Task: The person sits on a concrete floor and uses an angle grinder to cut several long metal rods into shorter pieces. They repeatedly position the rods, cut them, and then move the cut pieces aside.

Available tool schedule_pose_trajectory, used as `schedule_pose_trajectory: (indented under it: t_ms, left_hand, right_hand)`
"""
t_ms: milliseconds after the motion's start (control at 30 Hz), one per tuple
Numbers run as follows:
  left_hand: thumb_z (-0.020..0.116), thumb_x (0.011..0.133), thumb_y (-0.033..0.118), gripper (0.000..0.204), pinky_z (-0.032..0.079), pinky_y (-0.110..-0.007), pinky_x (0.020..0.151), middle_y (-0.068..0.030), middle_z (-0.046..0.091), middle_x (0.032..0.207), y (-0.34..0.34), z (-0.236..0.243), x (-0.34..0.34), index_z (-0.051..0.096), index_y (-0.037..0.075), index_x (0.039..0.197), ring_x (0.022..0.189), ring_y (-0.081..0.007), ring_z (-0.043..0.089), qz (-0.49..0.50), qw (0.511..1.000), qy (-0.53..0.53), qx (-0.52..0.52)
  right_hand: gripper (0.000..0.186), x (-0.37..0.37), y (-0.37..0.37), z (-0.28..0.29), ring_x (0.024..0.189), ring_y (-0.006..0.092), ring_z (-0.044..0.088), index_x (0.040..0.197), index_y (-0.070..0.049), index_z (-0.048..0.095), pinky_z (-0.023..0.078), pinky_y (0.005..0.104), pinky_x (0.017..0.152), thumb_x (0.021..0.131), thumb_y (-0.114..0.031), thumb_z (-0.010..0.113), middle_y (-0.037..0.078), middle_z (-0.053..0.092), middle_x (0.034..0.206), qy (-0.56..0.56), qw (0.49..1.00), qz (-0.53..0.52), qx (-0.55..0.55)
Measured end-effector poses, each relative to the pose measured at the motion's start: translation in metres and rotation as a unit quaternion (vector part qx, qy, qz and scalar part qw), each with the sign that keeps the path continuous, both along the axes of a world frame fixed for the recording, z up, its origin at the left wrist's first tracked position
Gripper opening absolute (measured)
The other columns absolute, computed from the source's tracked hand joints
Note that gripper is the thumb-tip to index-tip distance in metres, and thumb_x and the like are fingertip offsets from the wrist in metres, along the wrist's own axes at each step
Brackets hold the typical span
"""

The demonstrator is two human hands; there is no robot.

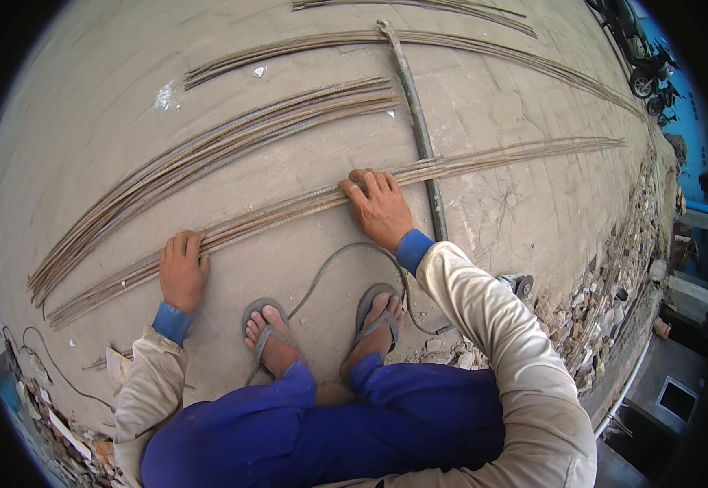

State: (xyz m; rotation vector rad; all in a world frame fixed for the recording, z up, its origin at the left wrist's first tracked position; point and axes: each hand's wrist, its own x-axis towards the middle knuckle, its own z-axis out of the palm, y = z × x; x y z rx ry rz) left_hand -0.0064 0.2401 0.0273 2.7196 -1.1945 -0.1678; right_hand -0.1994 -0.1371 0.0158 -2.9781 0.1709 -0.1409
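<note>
A long bundle of thin steel rebar (276, 213) lies across the ground in front of my feet. My left hand (183, 271) rests on its left part, the fingers curled over the rods and the thumb on the near side. Farther right, my right hand (378, 207) grips the same bundle near its middle, fingers bent over the top. A long metal pipe or bar (416, 110) with a forked end runs crosswise, passing under the bundle just right of my right hand. Beyond it, to the left, lies a thicker rebar bundle (207, 163).
More rebar (313, 45) stretches along the far side. A black cable (333, 256) loops around my sandalled feet, near a grinder-like power tool (519, 285) partly behind my right sleeve. Rubble (590, 325) lines the right edge. Motorbikes (642, 77) stand at the far right.
</note>
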Motion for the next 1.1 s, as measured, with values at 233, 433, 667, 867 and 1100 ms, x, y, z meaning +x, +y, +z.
schedule_pose_trajectory:
  t_ms: [233,433,667,867,1100]
  left_hand:
    - [0.077,0.076,0.008,0.052,0.047,-0.047,0.102,-0.0138,0.063,0.126,-0.001,-0.011,0.0,0.061,0.003,0.125,0.118,-0.0359,0.058,-0.01,1.0,0.002,0.005]
    - [0.077,0.077,0.011,0.048,0.047,-0.048,0.101,-0.0128,0.064,0.123,0.002,-0.005,0.001,0.063,0.006,0.122,0.115,-0.0345,0.059,-0.014,1.0,0.01,0.011]
    - [0.084,0.078,0.02,0.045,0.051,-0.045,0.099,-0.0082,0.071,0.11,0.037,0.015,0.016,0.066,0.011,0.117,0.108,-0.0315,0.067,-0.025,0.994,0.057,0.092]
    - [0.088,0.079,0.026,0.038,0.058,-0.05,0.077,-0.0157,0.077,0.09,0.064,0.045,0.044,0.07,0.008,0.108,0.089,-0.0378,0.076,-0.035,0.972,0.169,0.158]
    - [0.089,0.08,0.026,0.032,0.057,-0.048,0.073,-0.013,0.078,0.087,0.045,0.092,0.07,0.071,0.006,0.098,0.084,-0.0352,0.076,-0.023,0.986,0.127,0.109]
  right_hand:
    - [0.025,0.011,-0.005,-0.01,0.123,0.0297,0.061,0.123,-0.01,0.065,0.045,0.0475,0.108,0.098,-0.014,0.062,0.011,0.064,0.124,-0.001,1.0,-0.003,0.02]
    - [0.026,0.02,-0.006,0.0,0.122,0.0286,0.061,0.116,-0.011,0.068,0.046,0.0474,0.107,0.091,-0.016,0.071,0.009,0.065,0.121,0.062,0.998,0.012,0.021]
    - [0.034,0.008,-0.017,0.024,0.088,0.0324,0.074,0.113,-0.011,0.063,0.059,0.045,0.078,0.086,-0.024,0.077,0.009,0.072,0.094,0.158,0.981,0.076,0.086]
    - [0.031,-0.003,-0.012,0.039,0.076,0.0333,0.074,0.111,-0.012,0.07,0.058,0.0443,0.069,0.086,-0.027,0.08,0.01,0.072,0.088,0.15,0.975,0.12,0.114]
    - [0.032,0.017,-0.033,0.056,0.071,0.0359,0.069,0.112,-0.008,0.07,0.053,0.0455,0.063,0.087,-0.021,0.083,0.014,0.069,0.086,0.058,0.984,0.139,0.092]
